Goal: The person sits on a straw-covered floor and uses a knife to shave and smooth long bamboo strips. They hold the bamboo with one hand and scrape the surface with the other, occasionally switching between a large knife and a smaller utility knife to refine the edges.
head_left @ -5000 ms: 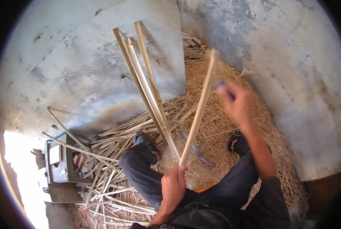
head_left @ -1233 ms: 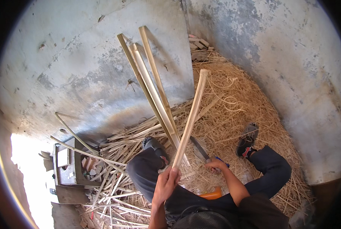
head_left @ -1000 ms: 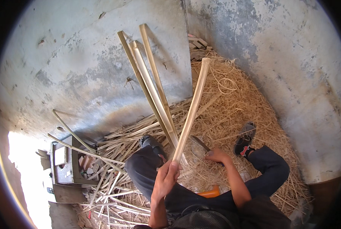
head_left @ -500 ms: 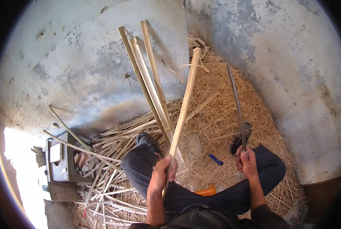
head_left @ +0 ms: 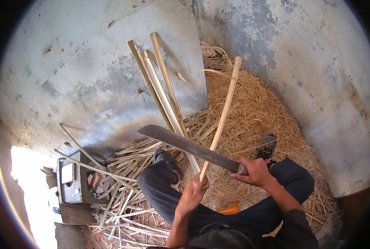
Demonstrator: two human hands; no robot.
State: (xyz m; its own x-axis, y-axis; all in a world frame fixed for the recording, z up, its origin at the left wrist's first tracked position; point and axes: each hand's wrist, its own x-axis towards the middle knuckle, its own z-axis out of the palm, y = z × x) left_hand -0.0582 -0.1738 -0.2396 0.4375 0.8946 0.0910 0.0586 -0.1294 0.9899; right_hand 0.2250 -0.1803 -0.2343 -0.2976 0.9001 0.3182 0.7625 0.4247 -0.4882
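Observation:
My left hand [head_left: 192, 193] grips the lower end of a long pale bamboo strip [head_left: 226, 108], which slants up and away to the right. My right hand [head_left: 255, 172] is closed round the handle of a machete [head_left: 178, 142]. The broad dark blade points up to the left and crosses the strip a little above my left hand. Whether its edge touches the strip, I cannot tell. Several split bamboo lengths [head_left: 163, 62] lean on the wall just beyond the blade, their lower parts passing behind it.
Fine bamboo shavings [head_left: 255, 103] are heaped in the corner between two stained walls [head_left: 309, 83]. Thin strips [head_left: 127, 203] lie scattered at the left, beside a boxy grey case [head_left: 84, 182] with rubble in it. Something orange [head_left: 228, 209] lies between my legs.
The machete has swung from pointing away on the right to lying across the bamboo strip, as my right hand came left. My left hand and the strip have shifted right.

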